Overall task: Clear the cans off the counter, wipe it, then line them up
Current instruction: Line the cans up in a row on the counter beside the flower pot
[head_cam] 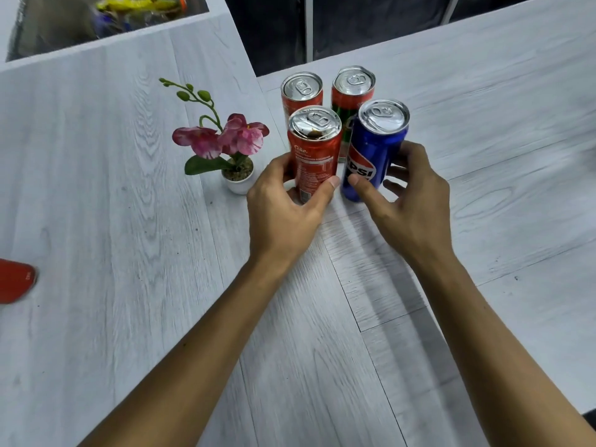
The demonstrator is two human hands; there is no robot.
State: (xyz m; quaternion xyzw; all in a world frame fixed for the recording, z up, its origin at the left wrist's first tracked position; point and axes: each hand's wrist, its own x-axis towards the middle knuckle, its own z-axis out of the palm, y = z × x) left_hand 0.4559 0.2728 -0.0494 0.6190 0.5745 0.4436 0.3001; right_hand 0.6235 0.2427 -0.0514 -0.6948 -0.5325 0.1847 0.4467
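Several slim cans stand upright in a cluster on the white wood-grain counter (129, 221). My left hand (283, 208) grips the near red Coke can (314, 150), thumb on its right side. Around the lower part of the blue Pepsi can (375, 146) curls my right hand (409, 201), thumb on the label and fingers behind. Farther back stand a second red can (301, 91) and a red-and-green can (353, 91). All the can tops are silver with pull tabs.
A small white pot with a pink artificial orchid (232, 146) stands just left of the cans. A red object (14, 280) lies at the left edge. A dark gap (277, 33) opens behind the counter. A recess with colourful items (106, 17) sits at the top left.
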